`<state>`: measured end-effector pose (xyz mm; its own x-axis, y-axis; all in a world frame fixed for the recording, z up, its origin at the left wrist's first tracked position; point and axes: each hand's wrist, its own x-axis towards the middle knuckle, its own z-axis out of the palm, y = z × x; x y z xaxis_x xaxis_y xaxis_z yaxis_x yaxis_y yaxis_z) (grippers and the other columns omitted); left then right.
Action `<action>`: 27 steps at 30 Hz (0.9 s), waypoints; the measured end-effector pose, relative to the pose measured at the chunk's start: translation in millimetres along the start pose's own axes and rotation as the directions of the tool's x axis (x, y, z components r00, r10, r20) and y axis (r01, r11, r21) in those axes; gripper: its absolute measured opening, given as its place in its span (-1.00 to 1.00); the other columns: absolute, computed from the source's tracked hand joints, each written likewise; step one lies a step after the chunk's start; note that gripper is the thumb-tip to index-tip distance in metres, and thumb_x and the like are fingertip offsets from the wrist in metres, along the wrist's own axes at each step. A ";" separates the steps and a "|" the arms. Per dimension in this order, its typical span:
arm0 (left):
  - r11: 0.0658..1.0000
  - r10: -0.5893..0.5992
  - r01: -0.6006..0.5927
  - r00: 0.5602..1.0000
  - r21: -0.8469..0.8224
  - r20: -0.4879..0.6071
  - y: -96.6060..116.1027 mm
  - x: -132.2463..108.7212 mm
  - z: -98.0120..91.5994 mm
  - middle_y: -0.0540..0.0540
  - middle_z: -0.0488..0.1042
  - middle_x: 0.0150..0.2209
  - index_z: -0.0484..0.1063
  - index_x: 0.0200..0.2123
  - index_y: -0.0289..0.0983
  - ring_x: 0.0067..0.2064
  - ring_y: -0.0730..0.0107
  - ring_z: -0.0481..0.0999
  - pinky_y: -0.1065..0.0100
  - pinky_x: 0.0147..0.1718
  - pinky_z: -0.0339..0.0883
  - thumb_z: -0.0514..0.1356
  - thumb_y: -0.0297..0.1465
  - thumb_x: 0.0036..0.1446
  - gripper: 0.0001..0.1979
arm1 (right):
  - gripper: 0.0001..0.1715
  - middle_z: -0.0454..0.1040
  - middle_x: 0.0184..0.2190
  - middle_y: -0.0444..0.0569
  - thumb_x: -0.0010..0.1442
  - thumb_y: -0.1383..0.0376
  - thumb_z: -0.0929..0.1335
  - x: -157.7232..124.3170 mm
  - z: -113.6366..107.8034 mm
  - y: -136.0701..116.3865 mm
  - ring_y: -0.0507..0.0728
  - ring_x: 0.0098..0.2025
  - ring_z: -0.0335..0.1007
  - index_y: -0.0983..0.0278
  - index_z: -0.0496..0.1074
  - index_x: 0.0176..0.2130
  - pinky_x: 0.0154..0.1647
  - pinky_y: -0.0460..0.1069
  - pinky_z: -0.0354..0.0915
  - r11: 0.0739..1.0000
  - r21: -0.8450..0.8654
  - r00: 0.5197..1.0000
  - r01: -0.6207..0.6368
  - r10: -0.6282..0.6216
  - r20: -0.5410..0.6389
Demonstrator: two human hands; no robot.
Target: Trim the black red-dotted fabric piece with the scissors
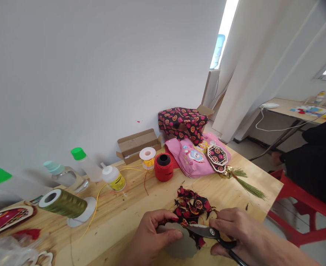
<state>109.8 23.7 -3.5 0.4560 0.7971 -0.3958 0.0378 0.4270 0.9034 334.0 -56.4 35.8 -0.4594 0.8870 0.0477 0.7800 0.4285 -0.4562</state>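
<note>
Between the thumb and fingers of my left hand is a grey scalloped piece with dark patterned fabric along its far edge. My right hand grips a pair of scissors with black handles. The blades point left and lie at the fabric right beside the grey piece. Just beyond both hands, crumpled scraps of dark fabric with red and orange round prints lie on the wooden table. My left fingertips are partly hidden behind the piece.
Behind the hands stand a red spool, a yellow thread spool and a glue bottle. A green thread cone is at left. A pink cloth bears an octagonal tasselled ornament. Someone in black sits on a red stool.
</note>
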 end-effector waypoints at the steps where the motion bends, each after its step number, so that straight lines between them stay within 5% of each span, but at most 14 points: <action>1: 1.000 0.007 -0.007 1.000 -0.006 -0.011 -0.7 0.4 0.0 -0.01 0.57 -0.57 0.49 -0.49 -0.33 -0.54 0.46 0.43 0.44 -0.52 0.25 0.42 -0.38 -0.48 -0.66 | -0.59 0.35 -0.56 -0.03 0.18 0.05 0.25 0.2 0.0 -0.2 0.06 -0.56 0.20 0.36 0.42 -0.35 -0.58 -0.06 0.01 1.000 -0.001 1.000 -0.006 0.006 -0.008; 10: 1.000 0.004 -0.004 1.000 0.004 0.003 6.3 -1.0 -0.6 0.02 0.57 -0.56 0.49 -0.48 -0.31 -0.54 0.47 0.44 0.45 -0.52 0.26 0.41 -0.43 -0.42 -0.70 | -0.20 0.37 -0.47 0.01 -0.05 -0.30 0.16 0.0 -11.5 -6.8 0.11 -0.51 0.26 0.33 0.43 -0.32 -0.57 -0.07 0.12 0.970 0.188 0.985 -0.158 0.140 0.105; 18: 1.000 0.026 -0.026 1.000 -0.004 0.003 -1.9 0.6 -4.6 -0.03 0.60 -0.50 0.50 -0.44 -0.30 -0.50 0.41 0.48 0.41 -0.48 0.30 0.40 -0.41 -0.38 -0.70 | -0.39 0.38 -0.43 -0.02 0.08 -0.15 0.21 -3.4 -13.4 -8.2 0.10 -0.47 0.27 0.30 0.41 -0.24 -0.52 -0.08 0.13 0.956 0.249 0.984 -0.159 0.132 0.120; 27: 1.000 0.019 -0.020 0.999 0.014 0.029 2.0 -1.0 -2.7 -0.05 0.59 -0.52 0.51 -0.48 -0.30 -0.51 0.40 0.48 0.40 -0.47 0.31 0.42 -0.41 -0.41 -0.71 | -0.36 0.42 -0.46 0.04 0.12 -0.16 0.16 -3.3 -5.5 -11.2 0.12 -0.48 0.30 0.33 0.41 -0.32 -0.54 -0.06 0.12 0.973 0.170 0.984 -0.159 0.142 0.109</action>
<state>107.0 24.9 -1.7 0.4824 0.7923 -0.3735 0.0412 0.4054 0.9132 329.1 -63.1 45.6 -0.3878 0.9146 -0.1150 0.7593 0.2462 -0.6023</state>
